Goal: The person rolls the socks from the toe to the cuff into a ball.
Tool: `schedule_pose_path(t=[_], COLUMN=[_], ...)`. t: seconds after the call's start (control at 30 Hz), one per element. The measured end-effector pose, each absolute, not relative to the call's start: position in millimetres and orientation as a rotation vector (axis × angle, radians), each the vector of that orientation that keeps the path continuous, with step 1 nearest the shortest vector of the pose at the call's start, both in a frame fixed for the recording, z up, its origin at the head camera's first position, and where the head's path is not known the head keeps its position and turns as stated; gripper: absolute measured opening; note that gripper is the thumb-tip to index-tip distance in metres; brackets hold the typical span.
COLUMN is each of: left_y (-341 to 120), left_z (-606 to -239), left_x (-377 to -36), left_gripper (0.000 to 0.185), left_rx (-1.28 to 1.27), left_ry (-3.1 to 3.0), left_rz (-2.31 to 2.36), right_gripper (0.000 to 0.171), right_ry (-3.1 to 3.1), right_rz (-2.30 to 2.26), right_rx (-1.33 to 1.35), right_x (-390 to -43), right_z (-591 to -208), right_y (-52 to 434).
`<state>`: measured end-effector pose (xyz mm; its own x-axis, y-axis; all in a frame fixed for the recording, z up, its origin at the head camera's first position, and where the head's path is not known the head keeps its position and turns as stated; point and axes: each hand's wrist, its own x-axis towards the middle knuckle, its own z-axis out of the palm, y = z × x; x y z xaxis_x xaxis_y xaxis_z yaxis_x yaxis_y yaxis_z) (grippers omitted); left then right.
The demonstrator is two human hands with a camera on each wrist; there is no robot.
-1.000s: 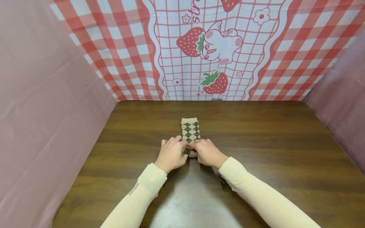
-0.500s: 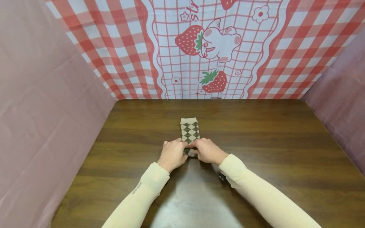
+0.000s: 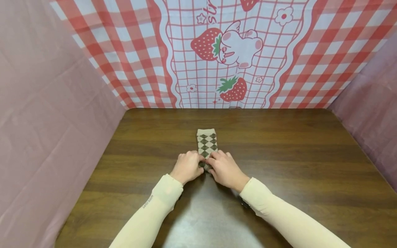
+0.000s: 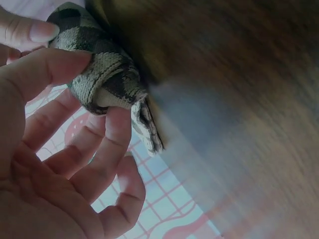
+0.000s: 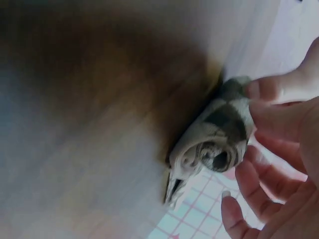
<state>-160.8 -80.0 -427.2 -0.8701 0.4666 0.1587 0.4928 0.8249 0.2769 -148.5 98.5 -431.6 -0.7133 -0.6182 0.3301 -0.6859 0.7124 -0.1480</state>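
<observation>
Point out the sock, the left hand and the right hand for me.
sock (image 3: 206, 142): head view, on the flat argyle part beyond the hands.
left hand (image 3: 186, 167): head view, on the back of the hand, gripping the sock's rolled end.
right hand (image 3: 227, 169): head view, on the back of the hand, gripping the same roll.

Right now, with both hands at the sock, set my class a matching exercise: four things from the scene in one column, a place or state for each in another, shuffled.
Things:
1. sock
2. left hand
3. table
4. strawberry cloth

Places or states:
A. hangs behind the table
B. dark wood, lies under the sock
C. near end rolled, far end flat
D. pinches the roll from the left

Pairs: 1-C, 2-D, 3-B, 4-A
</observation>
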Motion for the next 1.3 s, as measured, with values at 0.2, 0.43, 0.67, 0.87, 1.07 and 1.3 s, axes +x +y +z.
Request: schedule_pose_path(t=[0.2, 0.43, 0.67, 0.87, 1.07, 1.3], left_y=[-82.3, -80.4, -77.7, -76.6, -68.8, -63.7], left_z=[-427.2, -424.7, -419.7, -421.2, -421.8, -422.6], left_x=[-164.6, -165.6, -164.3, -154.4, -146.5, -146.8], left_gripper=[0.025, 0.023, 0.023, 0.025, 0.031, 0.028], left_rx=[-0.826, -0.824, -0.747, -0.672, -0.661, -0.660], left_ry=[-2.948, -2.998, -3.058, -3.016, -2.922, -2.888], left_rz=[-0.585, -0.669, -0.707, -0.529, -0.310, -0.261], right_gripper=[0.024, 0.024, 0.029, 0.029, 0.026, 0.023], right_ry=[-2.634, -2.580, -2.621, -2.721, -2.781, -2.820], right_rz=[0.332, 0.323, 0.288, 0.248, 0.272, 0.329], right_rx=[0.991, 1.007, 1.012, 1.029, 1.045, 1.052], right_x=[-139.7, -137.9, -143.8, -150.8, -155.3, -157.5], right_z=[-434.2, -439.1, -441.9, -438.6, -435.8, -432.2], right_y=[95.8, 97.4, 98.5, 96.0, 97.1, 99.2])
